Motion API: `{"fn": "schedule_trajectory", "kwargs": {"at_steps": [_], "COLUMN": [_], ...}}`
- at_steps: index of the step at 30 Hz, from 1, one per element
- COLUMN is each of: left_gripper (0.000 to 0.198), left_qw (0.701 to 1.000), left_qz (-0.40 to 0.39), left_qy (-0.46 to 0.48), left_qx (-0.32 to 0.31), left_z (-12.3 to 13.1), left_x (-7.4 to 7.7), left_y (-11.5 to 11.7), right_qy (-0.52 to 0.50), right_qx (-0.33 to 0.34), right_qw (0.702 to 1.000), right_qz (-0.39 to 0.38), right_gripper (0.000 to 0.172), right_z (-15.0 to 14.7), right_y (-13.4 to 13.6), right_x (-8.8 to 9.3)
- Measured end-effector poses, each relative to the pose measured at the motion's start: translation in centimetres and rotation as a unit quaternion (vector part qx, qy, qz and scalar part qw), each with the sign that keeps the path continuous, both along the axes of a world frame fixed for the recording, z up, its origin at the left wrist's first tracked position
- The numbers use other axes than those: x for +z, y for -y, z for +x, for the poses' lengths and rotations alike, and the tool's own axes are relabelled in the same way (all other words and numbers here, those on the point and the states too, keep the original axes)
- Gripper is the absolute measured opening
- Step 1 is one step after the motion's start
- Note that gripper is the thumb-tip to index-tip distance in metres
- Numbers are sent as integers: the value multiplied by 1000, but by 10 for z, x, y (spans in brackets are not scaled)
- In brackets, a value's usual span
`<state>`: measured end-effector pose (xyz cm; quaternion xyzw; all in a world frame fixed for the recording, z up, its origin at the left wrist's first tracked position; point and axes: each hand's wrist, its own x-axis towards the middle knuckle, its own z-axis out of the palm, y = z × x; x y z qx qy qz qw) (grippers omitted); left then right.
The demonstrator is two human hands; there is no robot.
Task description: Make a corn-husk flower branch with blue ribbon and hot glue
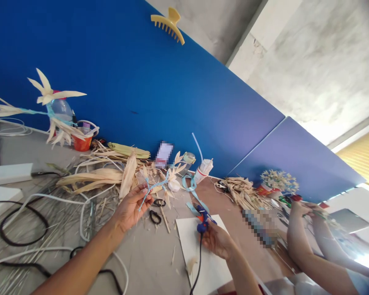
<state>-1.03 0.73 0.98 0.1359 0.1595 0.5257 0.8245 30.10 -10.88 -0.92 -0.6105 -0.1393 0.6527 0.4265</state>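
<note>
In my left hand (pixel 135 207) is a corn husk flower stem (pixel 153 186), wrapped in light blue and branching, with pale husk petals at its far end. The fingers pinch its lower part above the table. My right hand (pixel 217 239) is closed around a blue glue gun (pixel 204 215), whose black cord runs down toward me. Under that hand lies a white sheet (pixel 184 233) with a small husk piece (pixel 191 265) on it. Two black hair ties (pixel 155 217) rest beside my left hand, and a light blue ribbon (pixel 189 183) curls beyond the glue gun.
Dried corn husks (pixel 95 180) and loose strands cover the left side, with white cables and white boxes (pixel 11 174). A bottle holding husk flowers (pixel 61 110) and a red cup (pixel 82 141) stand behind. A blue partition (pixel 135 82) borders the table. Another person's arms (pixel 304 241) work at right.
</note>
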Motion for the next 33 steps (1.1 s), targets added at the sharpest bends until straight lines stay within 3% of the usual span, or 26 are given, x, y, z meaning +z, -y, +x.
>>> {"fn": "schedule_trajectory", "kwargs": {"at_steps": [3,6,10,13,15,17,21,23,25,28,33], "left_gripper": [17,17,17,16,16,15,15,15,14,14,15], "left_qw": [1000,1000,1000,1000,1000,1000,999,999,999,999,996], "left_qz": [-10,-10,3,9,16,16,19,26,30,29,26], "left_qy": [-6,-3,3,1,-1,2,26,29,21,-15,-81], "left_qx": [-2,-9,-20,-24,-20,-4,13,2,-10,-16,-7], "left_z": [0,1,4,3,0,-5,-11,-11,-9,-6,-1], "left_x": [5,7,4,3,4,6,11,11,10,7,11], "left_y": [3,4,4,4,2,0,-3,-4,-3,-3,-1], "right_qy": [144,235,120,19,39,128,292,238,100,-84,-143], "right_qx": [78,164,166,214,223,211,55,39,47,44,44], "right_qw": [986,953,943,935,930,918,863,869,888,885,890], "right_qz": [-21,94,260,283,289,310,410,433,446,456,430], "right_gripper": [54,49,34,39,38,34,45,39,32,32,27], "right_z": [1,-14,-73,-129,-158,-175,-181,-181,-182,-187,-192], "right_y": [7,13,0,-26,-45,-63,-94,-104,-111,-113,-113], "right_x": [1,17,41,39,31,21,12,11,14,20,29]}}
